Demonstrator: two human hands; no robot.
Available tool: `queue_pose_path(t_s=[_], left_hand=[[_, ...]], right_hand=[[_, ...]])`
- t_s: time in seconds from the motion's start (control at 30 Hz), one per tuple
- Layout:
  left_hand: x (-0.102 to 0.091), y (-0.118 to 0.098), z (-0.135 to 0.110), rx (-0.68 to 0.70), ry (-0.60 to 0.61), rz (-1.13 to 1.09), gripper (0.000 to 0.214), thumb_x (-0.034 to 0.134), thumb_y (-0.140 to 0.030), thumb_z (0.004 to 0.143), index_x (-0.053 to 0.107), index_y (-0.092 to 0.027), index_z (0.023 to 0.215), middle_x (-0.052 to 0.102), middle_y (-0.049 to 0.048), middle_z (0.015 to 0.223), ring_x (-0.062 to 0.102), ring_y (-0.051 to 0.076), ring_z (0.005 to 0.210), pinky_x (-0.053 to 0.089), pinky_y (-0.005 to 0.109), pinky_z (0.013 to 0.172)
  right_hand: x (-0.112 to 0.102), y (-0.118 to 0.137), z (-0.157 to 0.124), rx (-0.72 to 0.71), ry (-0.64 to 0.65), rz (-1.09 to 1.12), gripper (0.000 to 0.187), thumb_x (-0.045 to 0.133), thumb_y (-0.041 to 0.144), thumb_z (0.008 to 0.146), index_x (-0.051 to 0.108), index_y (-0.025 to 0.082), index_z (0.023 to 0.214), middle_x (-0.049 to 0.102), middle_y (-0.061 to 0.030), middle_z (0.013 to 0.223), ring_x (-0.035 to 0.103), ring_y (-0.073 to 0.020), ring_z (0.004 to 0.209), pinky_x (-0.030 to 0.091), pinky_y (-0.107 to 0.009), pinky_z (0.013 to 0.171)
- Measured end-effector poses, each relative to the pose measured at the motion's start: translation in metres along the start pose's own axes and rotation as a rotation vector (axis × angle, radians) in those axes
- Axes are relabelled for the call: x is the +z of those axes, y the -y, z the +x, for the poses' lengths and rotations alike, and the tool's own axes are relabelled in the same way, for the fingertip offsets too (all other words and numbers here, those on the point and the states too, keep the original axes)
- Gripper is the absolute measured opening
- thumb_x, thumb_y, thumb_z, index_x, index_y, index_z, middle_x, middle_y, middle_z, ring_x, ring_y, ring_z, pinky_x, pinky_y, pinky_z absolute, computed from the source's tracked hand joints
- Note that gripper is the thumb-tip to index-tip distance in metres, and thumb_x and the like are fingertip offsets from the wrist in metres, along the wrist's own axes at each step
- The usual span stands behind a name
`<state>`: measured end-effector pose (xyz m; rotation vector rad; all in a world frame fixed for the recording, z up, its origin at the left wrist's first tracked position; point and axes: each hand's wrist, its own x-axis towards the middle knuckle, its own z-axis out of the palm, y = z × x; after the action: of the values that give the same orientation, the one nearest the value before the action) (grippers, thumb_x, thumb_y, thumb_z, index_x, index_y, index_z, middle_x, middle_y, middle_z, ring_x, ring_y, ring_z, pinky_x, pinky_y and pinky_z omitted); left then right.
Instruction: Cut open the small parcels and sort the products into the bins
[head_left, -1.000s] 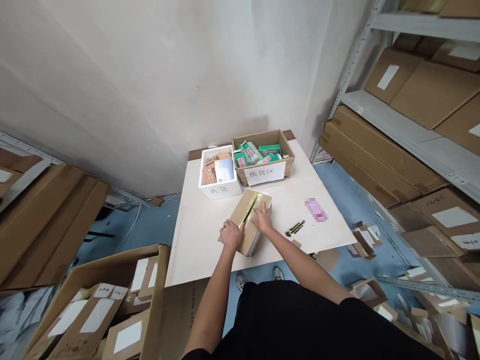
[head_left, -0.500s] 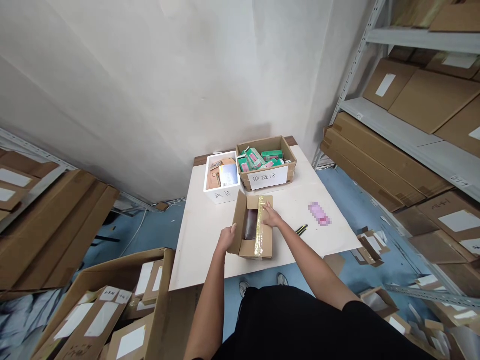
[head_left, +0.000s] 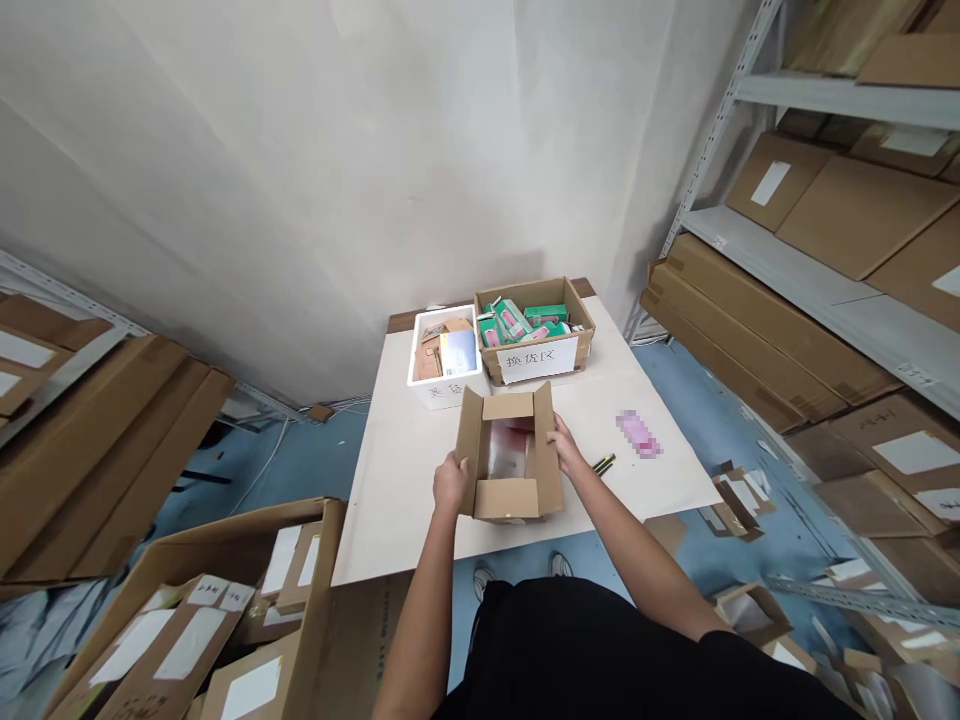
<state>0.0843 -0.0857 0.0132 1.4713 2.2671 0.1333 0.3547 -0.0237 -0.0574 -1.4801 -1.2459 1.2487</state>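
Observation:
A small cardboard box point(head_left: 510, 497) stands open on the white table point(head_left: 397, 470), all its flaps spread outward. Inside I see something in clear plastic with a bit of red. My left hand point(head_left: 450, 483) grips the left flap. My right hand point(head_left: 566, 448) holds the right flap, fingers closed on its edge. A black and yellow utility knife point(head_left: 604, 463) lies just right of my right hand, partly hidden by it.
At the table's back stand a white bin point(head_left: 442, 392) with brown items and a labelled cardboard tray point(head_left: 536, 358) of green packets. A blurred pink item point(head_left: 638, 434) lies right. Shelves with flat cartons stand right; open cartons point(head_left: 210, 620) fill the floor at left.
The taped box lay closed under my hands a second ago. Both side flaps have since swung outward, and the box now stands fully open with its contents showing.

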Motion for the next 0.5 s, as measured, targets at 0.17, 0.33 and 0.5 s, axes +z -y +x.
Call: queue_pose_path(t_s=[0.17, 0.33, 0.5], left_hand=[[0.029, 0.006, -0.004, 0.064, -0.182, -0.003, 0.074, 0.055, -0.022, 0.095, 0.031, -0.022, 0.165, 0.044, 0.0183, 0.164, 0.049, 0.033, 0.147, 0.047, 0.046, 0.113], [0.061, -0.004, -0.013, 0.287, -0.037, -0.040, 0.068, 0.047, -0.011, 0.092, 0.047, -0.025, 0.159, 0.041, 0.0045, 0.168, 0.033, 0.021, 0.158, 0.036, 0.036, 0.126], [0.060, -0.011, -0.026, 0.526, 0.142, -0.012, 0.056, 0.053, -0.043, 0.099, 0.056, -0.027, 0.153, 0.031, 0.0059, 0.173, 0.018, 0.032, 0.162, 0.026, 0.053, 0.130]], right_hand=[[-0.029, -0.021, -0.020, 0.023, -0.146, -0.193, 0.097, 0.056, 0.018, 0.080, 0.020, 0.023, 0.170, 0.039, -0.0130, 0.167, 0.050, -0.0309, 0.143, 0.046, -0.045, 0.114], [-0.023, -0.021, -0.030, -0.269, -0.064, -0.643, 0.063, 0.054, 0.007, 0.083, 0.069, 0.029, 0.140, 0.021, -0.0005, 0.175, 0.004, -0.0296, 0.164, 0.014, -0.054, 0.130], [-0.007, -0.002, -0.006, -0.296, 0.208, -0.827, 0.048, 0.061, 0.013, 0.085, 0.074, 0.023, 0.130, 0.042, -0.0090, 0.167, 0.010, -0.0308, 0.163, 0.001, -0.062, 0.128]])
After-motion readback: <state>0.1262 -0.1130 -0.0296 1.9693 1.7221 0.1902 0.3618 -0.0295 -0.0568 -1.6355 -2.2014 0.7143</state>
